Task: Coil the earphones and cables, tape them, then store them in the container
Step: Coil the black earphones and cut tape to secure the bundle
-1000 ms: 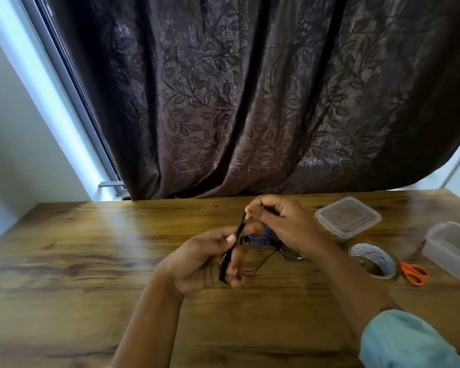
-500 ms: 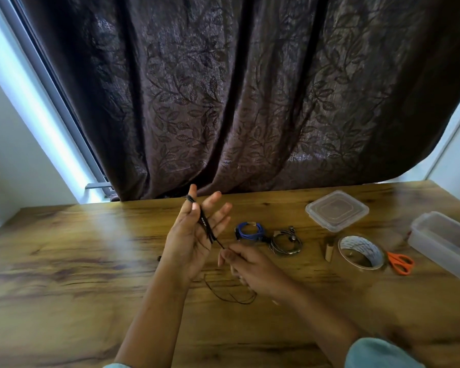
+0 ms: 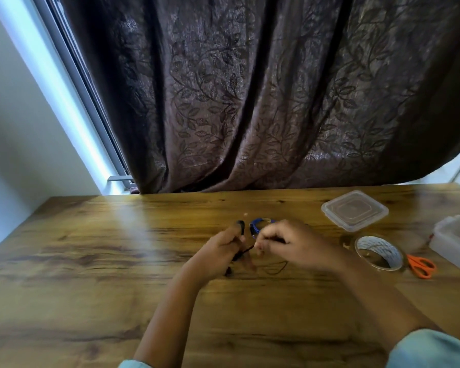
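Bare wood runs across the left half of the surface [image 3: 91, 261], wide open for passing up to the curtain [image 3: 250, 102] behind. On the right, lid [image 3: 354, 210], tape roll [image 3: 377, 247], scissors [image 3: 412, 261] and container [image 3: 454, 239] stand close together with narrow gaps. A black cable [image 3: 274, 273] loops mid-surface, with a blue coil [image 3: 255, 227] just beyond.

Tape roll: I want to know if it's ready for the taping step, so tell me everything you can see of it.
The tape roll is a ring with a white printed inner core and a glossy, tan-looking outer wrap. It lies flat, hole up, on the wooden table, right of the right hand, with the orange scissors close on its right; whether they touch is unclear. Neither that hand nor the left hand touches it; both hold the black cable.
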A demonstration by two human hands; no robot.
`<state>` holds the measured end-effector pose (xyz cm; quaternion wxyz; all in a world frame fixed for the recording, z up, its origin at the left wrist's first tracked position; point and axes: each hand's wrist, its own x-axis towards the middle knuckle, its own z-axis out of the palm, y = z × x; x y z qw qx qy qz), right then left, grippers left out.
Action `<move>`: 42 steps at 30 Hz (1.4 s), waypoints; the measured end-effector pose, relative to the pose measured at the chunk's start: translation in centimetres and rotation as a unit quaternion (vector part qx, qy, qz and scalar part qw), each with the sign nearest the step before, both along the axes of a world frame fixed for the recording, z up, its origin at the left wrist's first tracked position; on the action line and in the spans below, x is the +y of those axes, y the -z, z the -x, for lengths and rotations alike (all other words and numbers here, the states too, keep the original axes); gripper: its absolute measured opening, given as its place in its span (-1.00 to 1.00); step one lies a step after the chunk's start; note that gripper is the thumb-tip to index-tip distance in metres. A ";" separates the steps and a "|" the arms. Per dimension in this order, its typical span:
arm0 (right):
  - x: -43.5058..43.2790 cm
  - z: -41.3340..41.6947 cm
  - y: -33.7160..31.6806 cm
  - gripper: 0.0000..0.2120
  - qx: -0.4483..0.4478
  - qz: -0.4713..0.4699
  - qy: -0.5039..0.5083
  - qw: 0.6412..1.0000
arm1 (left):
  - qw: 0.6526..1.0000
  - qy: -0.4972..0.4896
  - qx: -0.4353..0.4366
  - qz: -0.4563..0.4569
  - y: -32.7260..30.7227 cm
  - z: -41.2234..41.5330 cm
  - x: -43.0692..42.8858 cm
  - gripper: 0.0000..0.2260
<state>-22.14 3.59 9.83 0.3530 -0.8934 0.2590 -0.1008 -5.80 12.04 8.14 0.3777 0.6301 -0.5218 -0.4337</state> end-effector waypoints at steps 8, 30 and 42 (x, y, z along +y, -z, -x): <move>-1.3 -0.8 -2.2 -0.87 -0.260 -0.078 0.039 0.962 | 0.909 0.125 0.396 -0.032 -0.7 0.0 1.6 -0.66; 2.7 -2.4 5.4 -0.78 -0.092 -0.061 0.034 0.993 | 0.903 -0.200 0.307 0.224 -0.3 -2.0 -0.9 -0.68; -1.5 -1.1 -2.4 -0.87 -0.126 0.160 0.058 0.977 | 0.973 -0.011 0.229 -0.003 -0.3 0.0 0.3 -0.75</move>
